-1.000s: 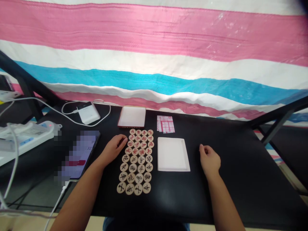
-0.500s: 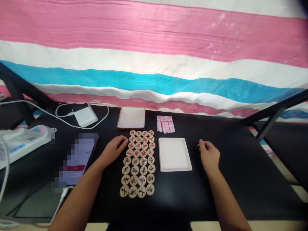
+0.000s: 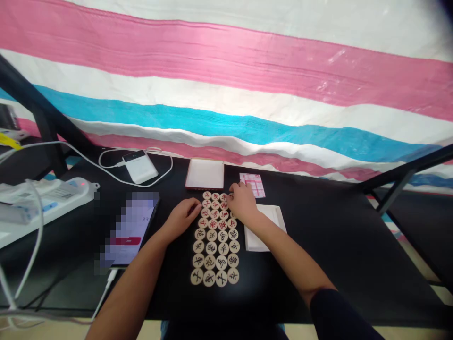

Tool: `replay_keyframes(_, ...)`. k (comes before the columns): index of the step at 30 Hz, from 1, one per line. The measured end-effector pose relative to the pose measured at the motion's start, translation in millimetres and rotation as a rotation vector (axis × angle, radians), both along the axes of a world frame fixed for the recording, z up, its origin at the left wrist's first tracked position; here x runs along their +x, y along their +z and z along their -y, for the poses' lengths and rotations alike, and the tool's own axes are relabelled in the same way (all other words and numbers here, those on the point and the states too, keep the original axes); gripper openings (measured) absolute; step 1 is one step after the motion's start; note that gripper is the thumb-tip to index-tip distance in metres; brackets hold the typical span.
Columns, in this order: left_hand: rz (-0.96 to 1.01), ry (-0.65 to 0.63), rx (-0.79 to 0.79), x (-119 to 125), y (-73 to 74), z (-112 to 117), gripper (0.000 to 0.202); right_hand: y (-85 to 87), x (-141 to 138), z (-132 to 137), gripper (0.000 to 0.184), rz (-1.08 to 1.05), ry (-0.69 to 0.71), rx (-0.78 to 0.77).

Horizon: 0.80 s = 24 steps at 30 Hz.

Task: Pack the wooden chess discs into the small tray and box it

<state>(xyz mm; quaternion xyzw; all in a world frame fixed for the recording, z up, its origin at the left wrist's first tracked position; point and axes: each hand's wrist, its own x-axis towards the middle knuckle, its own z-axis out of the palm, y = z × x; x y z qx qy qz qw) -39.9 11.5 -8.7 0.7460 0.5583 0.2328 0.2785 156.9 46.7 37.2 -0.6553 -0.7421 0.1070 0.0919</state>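
Round wooden Chinese chess pieces [image 3: 211, 235] lie face up on the black table in a tight block of long rows. The far ones bear red characters, the near ones black. My right hand [image 3: 244, 203] bends over the far right corner of the block, its fingertips closed on a chess piece there and hiding parts of its neighbours. Curled closed with nothing visible in it, my left hand [image 3: 183, 216] rests beside the block's left edge. Under my right forearm is a shallow white box half [image 3: 253, 242], partly covered.
Behind the pieces sits another open box half [image 3: 205, 174], with pink-printed paper [image 3: 257, 185] to its right. At left are a phone [image 3: 132, 231] on a cable, a white power bank [image 3: 140, 167] and a power strip [image 3: 53, 200]. A striped sheet [image 3: 226, 71] hangs behind.
My right hand has swung left from the bare table to the far right pieces, its forearm now crossing the white box half. My left hand stays beside the block. The view has shifted slightly.
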Motion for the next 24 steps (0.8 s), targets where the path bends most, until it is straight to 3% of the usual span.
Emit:
replay_keyframes(3,0.013,-0.010,0.013,0,0.4,0,0.028,3.9,0,-3,0.025,0.092,-0.063,-0.096)
replay_keyframes(7,0.016,-0.007,0.015,2,2.5,0,0.028,9.0,4,-5,0.024,0.113,-0.035,-0.184)
replay_keyframes(14,-0.003,-0.027,0.043,1,-0.4,0,0.027,14.3,4,-6,0.021,0.112,-0.047,-0.163)
replay_keyframes(20,0.004,-0.031,0.036,0,-2.0,0,0.029,33.0,40,34,0.014,-0.037,-0.097,0.086)
replay_keyframes(24,-0.009,-0.027,0.025,1,-1.5,-1,0.030,18.0,57,61,0.009,-0.033,-0.103,0.073)
